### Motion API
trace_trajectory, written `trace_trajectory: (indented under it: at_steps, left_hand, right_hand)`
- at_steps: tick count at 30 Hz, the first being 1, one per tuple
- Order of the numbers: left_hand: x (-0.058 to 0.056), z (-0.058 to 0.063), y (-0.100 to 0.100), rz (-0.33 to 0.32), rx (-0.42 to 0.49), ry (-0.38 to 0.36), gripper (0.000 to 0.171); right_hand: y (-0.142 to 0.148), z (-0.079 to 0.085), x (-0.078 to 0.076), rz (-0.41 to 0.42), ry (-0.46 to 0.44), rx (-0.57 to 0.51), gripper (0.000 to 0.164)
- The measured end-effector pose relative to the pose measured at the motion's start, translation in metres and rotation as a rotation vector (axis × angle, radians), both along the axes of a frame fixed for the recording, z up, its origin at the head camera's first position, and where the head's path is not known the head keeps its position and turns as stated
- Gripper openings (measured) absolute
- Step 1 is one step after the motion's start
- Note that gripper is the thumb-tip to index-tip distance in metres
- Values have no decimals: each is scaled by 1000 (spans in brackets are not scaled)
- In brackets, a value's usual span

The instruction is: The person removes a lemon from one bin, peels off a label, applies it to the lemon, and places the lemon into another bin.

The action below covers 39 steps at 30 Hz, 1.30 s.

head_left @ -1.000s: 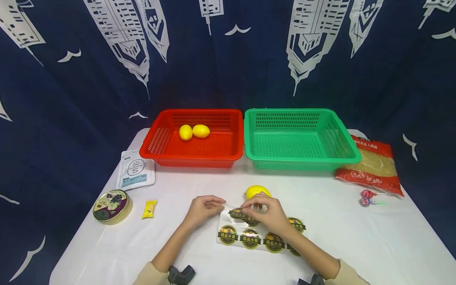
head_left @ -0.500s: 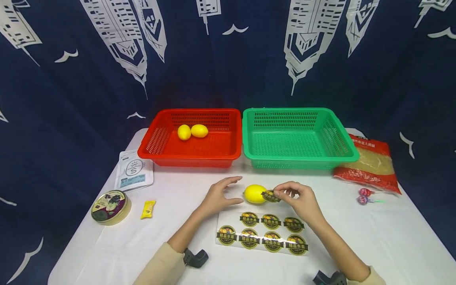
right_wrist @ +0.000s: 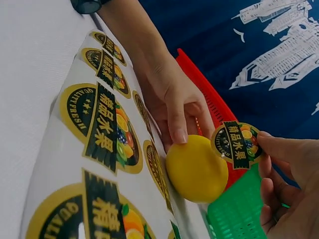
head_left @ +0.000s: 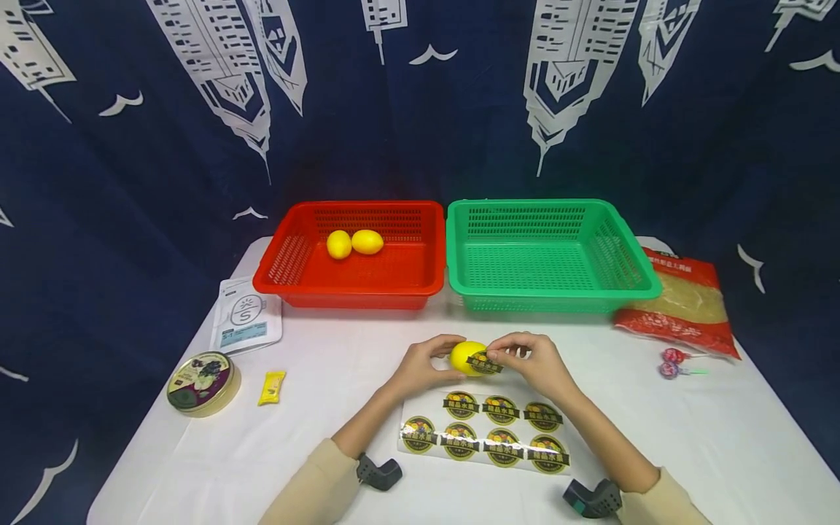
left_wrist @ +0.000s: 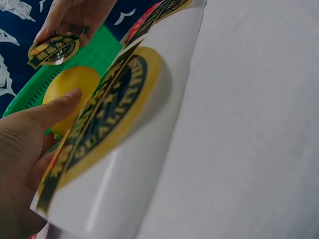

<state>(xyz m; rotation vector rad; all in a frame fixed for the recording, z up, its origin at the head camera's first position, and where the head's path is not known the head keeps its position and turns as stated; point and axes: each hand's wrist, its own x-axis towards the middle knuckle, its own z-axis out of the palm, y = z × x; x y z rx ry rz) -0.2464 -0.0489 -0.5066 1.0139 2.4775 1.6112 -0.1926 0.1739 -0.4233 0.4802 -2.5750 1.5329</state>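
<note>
1. The step in hand seems to be the labelling of a lemon (head_left: 461, 355), which lies on the white cloth-covered worktop (head_left: 197, 467), just beyond the sticker sheet (head_left: 420, 401).
2. The right hand (head_left: 534, 364) has its grip closed on the edge of one round sticker (head_left: 485, 363), pinched between thumb and finger. The sticker overlaps the lemon's side in the head view; whether the two touch, I cannot tell surely.
3. The left hand (head_left: 423, 368) has its grip around the lemon, with the thumb on the near side and the fingers on the far side.
4. In my judgement, the next move calls for laying the sticker flat on the lemon and pressing it from the middle outward, while the left hand holds the fruit steady.
5. The lemon is oval, with smooth, slightly waxy-looking skin. Because it curves in two directions, the sticker's rim could wrinkle.
6. The sticker is thin and shiny, with a gold rim and a dark banner across it. The sheet is glossy and carries seven more; its upper left place is bare.
7. Behind, two other lemons (head_left: 367, 242) lie in a red basket (head_left: 354, 300) of perforated plastic, beside a similar green basket (head_left: 558, 295).
</note>
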Motion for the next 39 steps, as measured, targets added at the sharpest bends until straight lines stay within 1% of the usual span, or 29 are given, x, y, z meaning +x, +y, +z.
trace_trajectory:
  at_steps: [1,3,4,8,10,11,12,16,19,22,24,29,30,35,39]
  left_hand:
    - [0,-1,1,-2,5,2,60]
    - [0,-1,1,-2,11,-6,60]
    - [3,4,1,-1,12,-2,59]
    - [15,25,0,3,12,9,56]
    - [21,36,0,1,14,18,55]
    - [21,36,0,1,15,16,55]
    - [22,36,0,1,16,15,55]
    - [23,37,0,3,17,17,55]
    - [23,37,0,2,16,17,55]
    - [22,36,0,0,13,19,55]
    - [18,29,1,-1,15,19,56]
    - [6,8,2,13,14,8,59]
    - [5,6,2,14,13,2,59]
    - [2,2,1,4,20,-2,58]
    - [3,2,0,-1,28,8,58]
  right_hand:
    - [0,-4,-4,9,-3,1,11]
    - [-5,-2,-5,22,-12,12,12]
    - [-7,1,-6,26,-13,18,12]
    - [-13,-2,-11,24,-5,58,11]
    - [-12,-12,-18,13,16,79,12]
    - [-12,-17,-21,5,27,92,12]
    - [-12,-18,-22,-5,40,107,11]
    - [-15,-20,-23,-35,74,138,10]
    - [-15,-20,-23,-50,82,152,10]
    - [-14,-19,-23,-53,73,157,8]
    - [-14,-18,-23,-50,69,158,8]
    - [-14,-17,-24,-42,68,158,9]
    - [-14,-18,-24,-43,66,159,9]
    - [-14,-23,-25,-58,79,158,9]
    - [-15,-29,-25,-76,138,153,9]
